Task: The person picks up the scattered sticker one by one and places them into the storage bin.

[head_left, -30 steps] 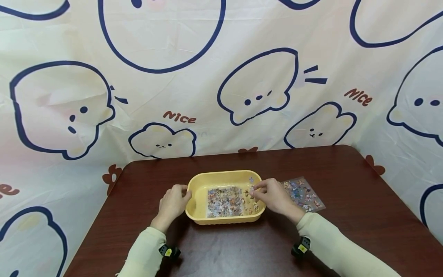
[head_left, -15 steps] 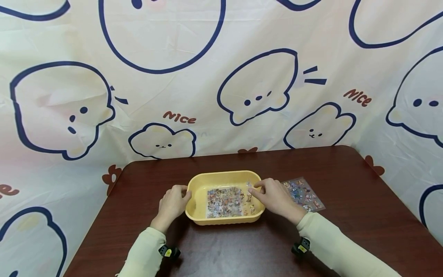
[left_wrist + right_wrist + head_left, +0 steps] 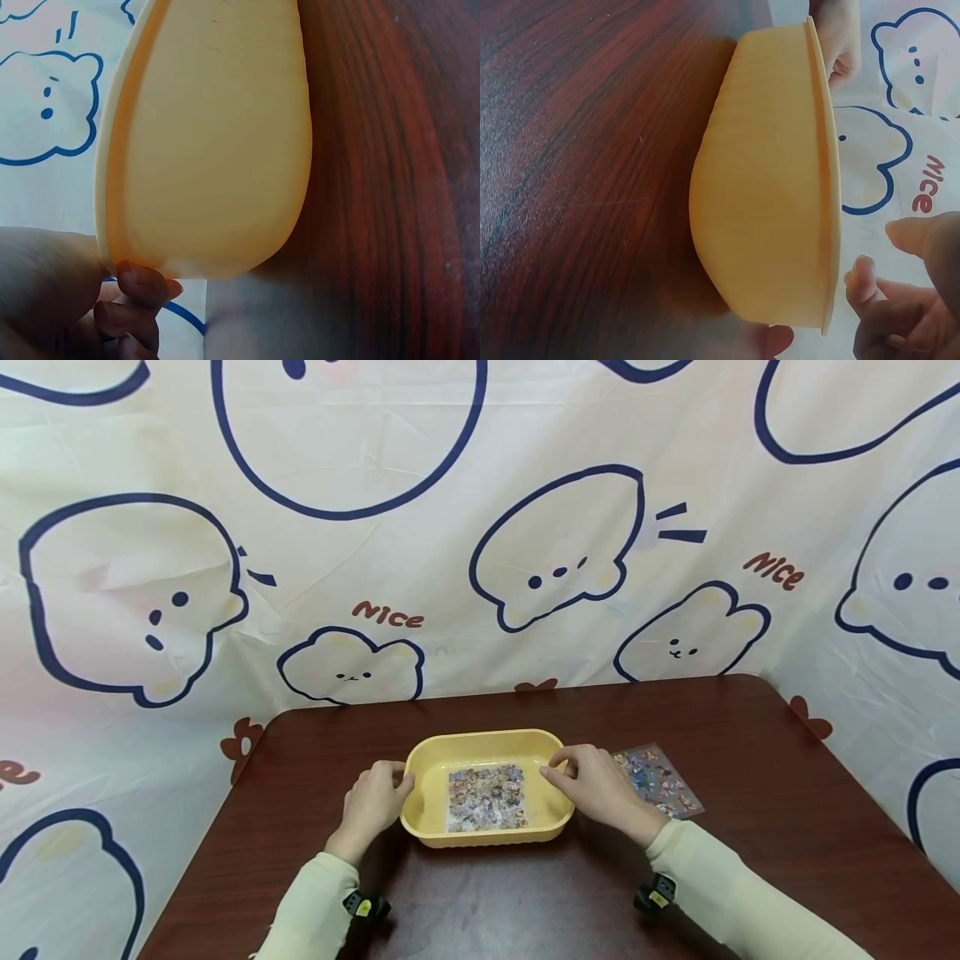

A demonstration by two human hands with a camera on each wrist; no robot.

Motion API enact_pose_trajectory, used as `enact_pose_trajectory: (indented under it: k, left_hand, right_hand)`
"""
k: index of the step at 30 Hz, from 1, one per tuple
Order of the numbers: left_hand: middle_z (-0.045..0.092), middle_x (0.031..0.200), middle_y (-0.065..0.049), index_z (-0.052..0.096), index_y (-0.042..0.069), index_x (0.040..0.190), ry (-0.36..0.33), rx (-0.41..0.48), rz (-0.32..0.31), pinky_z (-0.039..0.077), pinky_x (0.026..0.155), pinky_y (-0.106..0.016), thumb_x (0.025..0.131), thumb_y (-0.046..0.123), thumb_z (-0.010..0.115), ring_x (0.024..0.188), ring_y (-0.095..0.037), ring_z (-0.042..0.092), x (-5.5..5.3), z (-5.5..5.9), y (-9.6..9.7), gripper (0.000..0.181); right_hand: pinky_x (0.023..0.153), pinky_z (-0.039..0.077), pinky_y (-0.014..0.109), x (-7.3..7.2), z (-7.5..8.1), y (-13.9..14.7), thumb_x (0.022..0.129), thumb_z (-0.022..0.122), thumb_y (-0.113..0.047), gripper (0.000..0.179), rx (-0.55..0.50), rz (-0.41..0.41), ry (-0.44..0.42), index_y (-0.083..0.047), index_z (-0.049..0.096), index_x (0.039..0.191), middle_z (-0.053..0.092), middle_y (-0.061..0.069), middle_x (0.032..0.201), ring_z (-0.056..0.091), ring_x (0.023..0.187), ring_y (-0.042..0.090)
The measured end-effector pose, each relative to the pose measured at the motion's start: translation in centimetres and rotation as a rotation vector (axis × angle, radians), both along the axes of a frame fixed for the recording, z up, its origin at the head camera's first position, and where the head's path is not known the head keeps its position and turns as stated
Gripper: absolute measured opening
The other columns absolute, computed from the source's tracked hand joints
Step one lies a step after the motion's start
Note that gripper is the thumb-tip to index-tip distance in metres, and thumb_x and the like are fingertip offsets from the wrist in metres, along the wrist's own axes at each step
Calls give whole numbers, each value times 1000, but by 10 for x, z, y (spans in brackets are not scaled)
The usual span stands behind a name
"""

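A yellow plastic tray (image 3: pixel 429 820) stands on the table, and a sheet of small colourful stickers (image 3: pixel 487 797) lies flat inside on its floor. My left hand (image 3: pixel 375 797) grips the tray's left end, thumb over the rim and fingers outside, as the left wrist view also shows. Over the right end of the tray is my right hand (image 3: pixel 592 783). In the right wrist view its thumb (image 3: pixel 907 236) and index finger (image 3: pixel 862 279) are apart with nothing between them, beside the tray's rim, and another fingertip shows at the tray's outer wall.
A second clear sticker sheet (image 3: pixel 660 781) lies on the dark wood table (image 3: pixel 510 902), partly behind the right hand. A cloth printed with cartoon animals (image 3: pixel 450 552) hangs behind the table and along both sides.
A clear sticker sheet at the right hand's fingers slid left and down onto the sheet in the tray. The right fingers let it go. The left hand stayed on the rim.
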State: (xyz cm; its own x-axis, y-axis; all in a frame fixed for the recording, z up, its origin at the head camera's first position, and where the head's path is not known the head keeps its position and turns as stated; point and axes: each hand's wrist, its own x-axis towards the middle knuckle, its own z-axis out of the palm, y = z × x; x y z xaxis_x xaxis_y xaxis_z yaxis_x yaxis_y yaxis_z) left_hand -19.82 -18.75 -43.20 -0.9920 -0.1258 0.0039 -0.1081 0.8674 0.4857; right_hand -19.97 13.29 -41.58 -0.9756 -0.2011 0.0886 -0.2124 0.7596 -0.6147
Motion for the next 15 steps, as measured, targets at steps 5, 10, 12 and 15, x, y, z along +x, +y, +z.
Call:
enact_pose_trajectory:
  k: [5,10,12,15]
  left_hand:
    - [77,109,-12,73,8,122,10,-5,1,52,77,-52,96,26,61,91,-28,71,0,0,0,33]
    - [77,109,-11,74,10,121,9,-7,5,52,78,-53,96,27,60,92,-28,71,0,-1,0,33]
    - [77,108,-11,74,10,120,6,-8,3,52,78,-52,96,27,60,91,-28,71,0,-1,-1,33]
    - [77,108,-10,74,11,120,3,-9,4,52,78,-52,96,27,61,90,-27,70,0,-1,-1,32]
  right_hand:
    - [48,38,26,0,1,2,95,70,-33,24,-14,-14,11,-10,76,101,61,-3,63,50,50,10]
    - [49,37,26,0,2,5,95,70,-34,24,-20,-21,19,-11,76,101,60,-4,66,50,53,10]
    - [49,37,25,0,3,7,95,69,-32,24,-30,-14,25,-10,76,101,60,-4,66,49,54,10]
    - [48,37,25,0,5,10,96,69,-30,23,-50,-13,25,-10,76,100,60,-3,68,49,54,10]
